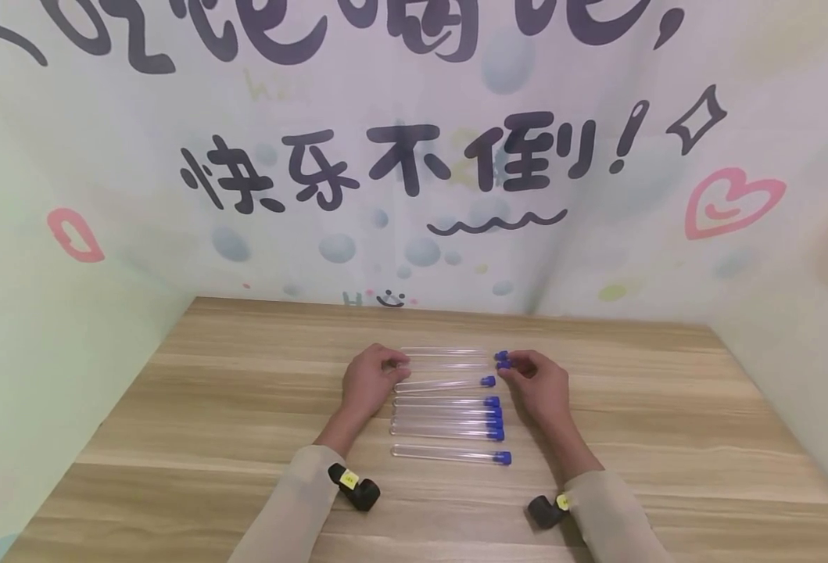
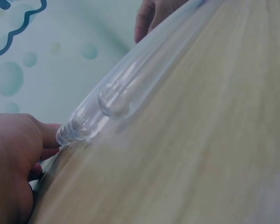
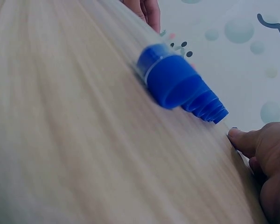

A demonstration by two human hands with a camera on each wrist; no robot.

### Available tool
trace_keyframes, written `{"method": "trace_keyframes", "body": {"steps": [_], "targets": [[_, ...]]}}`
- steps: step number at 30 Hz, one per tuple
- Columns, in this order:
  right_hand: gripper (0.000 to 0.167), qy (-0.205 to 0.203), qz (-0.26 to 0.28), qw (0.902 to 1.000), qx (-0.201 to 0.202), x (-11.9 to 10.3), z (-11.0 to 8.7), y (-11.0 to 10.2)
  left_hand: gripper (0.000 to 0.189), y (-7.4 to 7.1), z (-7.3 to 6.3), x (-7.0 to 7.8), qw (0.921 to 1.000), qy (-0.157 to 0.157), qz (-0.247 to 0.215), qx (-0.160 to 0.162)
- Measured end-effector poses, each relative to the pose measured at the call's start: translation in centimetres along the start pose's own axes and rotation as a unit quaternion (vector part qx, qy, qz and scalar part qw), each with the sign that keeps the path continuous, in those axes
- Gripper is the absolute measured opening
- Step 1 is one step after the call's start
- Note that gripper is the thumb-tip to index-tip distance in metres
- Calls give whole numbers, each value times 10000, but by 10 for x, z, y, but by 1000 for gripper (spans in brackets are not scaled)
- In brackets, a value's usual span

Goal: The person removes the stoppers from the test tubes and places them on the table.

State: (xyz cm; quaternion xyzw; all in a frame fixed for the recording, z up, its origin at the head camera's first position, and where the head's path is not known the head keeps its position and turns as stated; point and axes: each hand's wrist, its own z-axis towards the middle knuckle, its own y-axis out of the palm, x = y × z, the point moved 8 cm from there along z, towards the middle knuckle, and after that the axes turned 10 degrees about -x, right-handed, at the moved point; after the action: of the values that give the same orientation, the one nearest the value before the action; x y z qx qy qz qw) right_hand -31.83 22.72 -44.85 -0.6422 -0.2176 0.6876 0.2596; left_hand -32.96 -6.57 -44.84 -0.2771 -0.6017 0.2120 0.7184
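Several clear test tubes with blue caps lie crosswise in a column on the table, caps to the right. My left hand (image 1: 371, 379) is at the rounded ends of the two farthest tubes, thumb and forefinger around the end of the second test tube (image 1: 449, 367). At the other side, my right hand (image 1: 542, 383) has thumb and forefinger at that tube's blue cap (image 1: 503, 365). The farthest test tube (image 1: 445, 352) lies just beyond. A slightly slanted tube (image 1: 442, 385) is nearer. In the right wrist view, the nearest blue cap (image 3: 170, 79) hides part of the row.
Four tubes lie close together mid-column, among them one test tube (image 1: 442, 432); the nearest test tube (image 1: 442, 452) lies apart. The wood-grain table (image 1: 174, 469) meets a printed cloth backdrop (image 1: 357, 258) at its far edge. Each wrist wears a small black camera (image 1: 366, 494).
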Motion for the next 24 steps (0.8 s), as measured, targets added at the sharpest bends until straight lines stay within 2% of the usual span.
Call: {"method": "trace_keyframes", "body": {"steps": [9, 16, 24], "targets": [[31, -9, 149, 9999, 40, -2, -2, -2, 16, -1, 0, 0, 9999, 28, -109, 39], [24, -31, 573, 9975, 409, 0, -5, -7, 15, -2, -3, 1, 9993, 69, -357, 62], [22, -38, 618, 9961, 628, -2, -7, -9, 14, -4, -4, -1, 9989, -6, -469, 71]]}}
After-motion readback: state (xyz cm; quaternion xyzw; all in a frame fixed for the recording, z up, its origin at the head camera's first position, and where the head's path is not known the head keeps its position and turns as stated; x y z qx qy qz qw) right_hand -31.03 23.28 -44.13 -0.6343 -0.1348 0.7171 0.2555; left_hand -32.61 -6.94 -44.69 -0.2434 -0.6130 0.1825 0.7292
